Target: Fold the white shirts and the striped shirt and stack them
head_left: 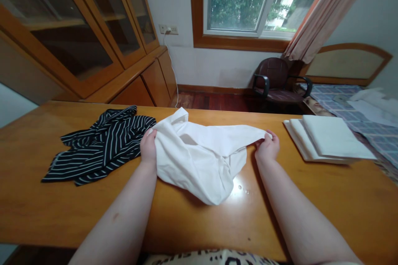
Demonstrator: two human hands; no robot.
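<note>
White cloth | left hand outstretched, gripping edge | right hand outstretched, pinching corner

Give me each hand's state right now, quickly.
Left hand: closed, holding the white cloth by its left side.
Right hand: closed, pinching the same cloth's right corner.

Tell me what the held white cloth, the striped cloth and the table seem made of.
White cloth: matte fabric, perhaps cotton, judging by its soft creases.
Striped cloth: thin, limp-looking fabric, fibre unclear; it lies in loose folds.
Table: probably wood or veneer with a glossy varnish, from its orange-brown colour and bright glare.
</note>
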